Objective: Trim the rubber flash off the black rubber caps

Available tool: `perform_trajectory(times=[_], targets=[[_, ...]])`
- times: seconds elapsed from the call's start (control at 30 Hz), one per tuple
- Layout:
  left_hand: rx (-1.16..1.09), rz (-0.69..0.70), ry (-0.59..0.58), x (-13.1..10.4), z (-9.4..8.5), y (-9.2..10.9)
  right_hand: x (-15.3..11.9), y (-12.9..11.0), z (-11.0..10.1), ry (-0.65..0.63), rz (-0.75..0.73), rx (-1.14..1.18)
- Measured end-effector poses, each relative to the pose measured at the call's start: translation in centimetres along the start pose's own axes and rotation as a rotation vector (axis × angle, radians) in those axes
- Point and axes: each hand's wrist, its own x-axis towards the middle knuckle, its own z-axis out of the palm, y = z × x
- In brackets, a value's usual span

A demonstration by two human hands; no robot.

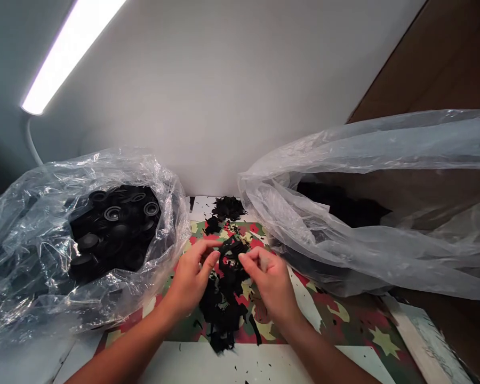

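Over the middle of the table, a black rubber-like part [235,248] sits between my two hands; its exact shape blends into the dark scraps below. My left hand [194,274] grips its left side with curled thumb and index finger. On the opposite edge, my right hand [269,277] pinches the part between thumb and fingertips. Beneath both hands lies a heap of torn black scraps [224,314] on a red, green and yellow patterned sheet [336,320].
A clear plastic bag [32,213] at left holds many round black rubber pieces [116,229]. Another clear bag [368,256] gapes at right with dark contents [340,205]. More black scraps [229,208] lie near the wall. A lit tube lamp [72,53] hangs upper left.
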Motion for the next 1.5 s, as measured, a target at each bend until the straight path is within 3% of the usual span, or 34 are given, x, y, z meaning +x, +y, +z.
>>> perform_trajectory(times=[0.1,0.23,0.4,0.5,0.63,0.77,0.9,1.07,1.27,1.37,1.5], targets=[[-0.200,-0.058,-0.057,-0.4,0.4,0.2,-0.6,0.6,0.6,-0.074,-0.297,-0.270],[-0.200,-0.096,-0.049,-0.3,0.3,0.1,-0.7,1.0,0.4,-0.192,-0.609,-0.509],[-0.202,-0.061,-0.071,0.5,-0.5,0.2,0.4,0.0,-1.4,-0.143,-0.622,-0.418],[-0.131,-0.031,-0.105,0.5,-0.5,0.3,1.1,-0.2,-2.1,-0.270,-0.650,-0.411],[0.026,0.081,-0.129,0.1,-0.3,0.2,1.8,0.5,-1.8,-0.443,-0.555,-0.595],[0.204,0.221,-0.171,-0.1,-0.6,-0.2,2.1,1.0,-1.4,-0.412,-0.599,-0.874],[0.323,0.301,-0.275,0.2,-1.0,-0.4,1.9,0.7,-1.4,-0.389,-0.704,-0.986],[0.393,0.294,-0.294,0.5,-1.3,0.5,1.5,0.4,-1.1,-0.406,-0.694,-1.037],[0.275,0.257,-0.289,0.4,-1.5,1.1,1.8,-0.3,-1.8,-0.595,-0.548,-0.785],[0.157,0.196,-0.249,0.1,-1.1,0.9,2.0,0.0,-1.8,-0.603,-0.655,-0.682],[-0.076,0.029,-0.109,0.5,-0.9,0.4,0.7,0.7,-0.1,-0.415,-0.948,-0.664]])
